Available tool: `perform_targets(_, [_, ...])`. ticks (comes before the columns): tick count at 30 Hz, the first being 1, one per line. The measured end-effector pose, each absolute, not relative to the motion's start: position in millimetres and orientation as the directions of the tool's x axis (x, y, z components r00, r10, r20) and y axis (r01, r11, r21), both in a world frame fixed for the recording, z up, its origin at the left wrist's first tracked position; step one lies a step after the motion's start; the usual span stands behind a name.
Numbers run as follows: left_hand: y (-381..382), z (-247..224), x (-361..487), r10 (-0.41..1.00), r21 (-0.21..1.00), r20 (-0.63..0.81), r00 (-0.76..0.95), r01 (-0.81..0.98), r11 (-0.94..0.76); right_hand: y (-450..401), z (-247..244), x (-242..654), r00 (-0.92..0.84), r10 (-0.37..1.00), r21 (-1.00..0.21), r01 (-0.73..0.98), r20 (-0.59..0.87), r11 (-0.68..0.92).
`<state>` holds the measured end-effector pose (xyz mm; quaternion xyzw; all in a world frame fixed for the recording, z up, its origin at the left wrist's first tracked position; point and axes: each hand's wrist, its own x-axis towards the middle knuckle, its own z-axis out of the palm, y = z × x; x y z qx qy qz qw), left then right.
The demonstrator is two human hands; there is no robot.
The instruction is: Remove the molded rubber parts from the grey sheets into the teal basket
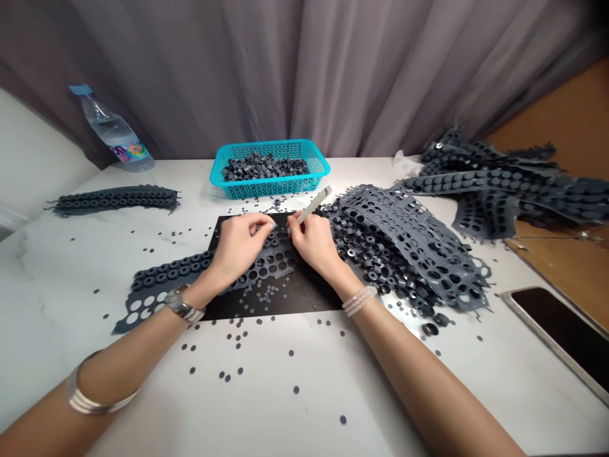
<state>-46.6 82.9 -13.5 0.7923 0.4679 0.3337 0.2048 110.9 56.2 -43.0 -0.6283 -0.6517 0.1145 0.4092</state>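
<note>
My left hand (240,246) hovers over a perforated dark grey rubber sheet (266,270), thumb and fingertips pinched together. Whatever is between them is too small to make out. My right hand (314,240) is closed around a slim pale-handled tool (314,204), which slants up and to the right; its working tip is hidden by the fingers. Both hands are close together above the sheet's far right end. Rows of round rubber rings are still attached to the sheet, beside punched-out holes. Beneath it lies a black mat (304,295), scattered with small grey discs.
A turquoise basket (266,189) of rubber rings stands behind the mat. To the right are loose rings (380,263), holed sheets (404,228), more strips (514,184) and a phone (561,324). At left are a ringed strip (117,199) and a water bottle (114,133).
</note>
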Motion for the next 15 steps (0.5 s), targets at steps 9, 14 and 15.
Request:
perform_targets(9, [97, 0, -58, 0.859, 0.797, -0.384, 0.339, -0.348, 0.494, 51, -43, 123, 0.283, 0.911, -0.906, 0.384, 0.300, 0.179])
perform_targets(14, [96, -8, -57, 0.828, 0.750, -0.417, 0.376, -0.372, 0.547, 43, -38, 127, 0.162, 0.929, -0.896, 0.361, 0.332, 0.257])
perform_targets(15, [96, -9, -58, 0.825, 0.745, -0.418, 0.381, -0.375, 0.551, 42, -38, 126, 0.114, 0.931, -0.875, 0.396, 0.346, 0.277])
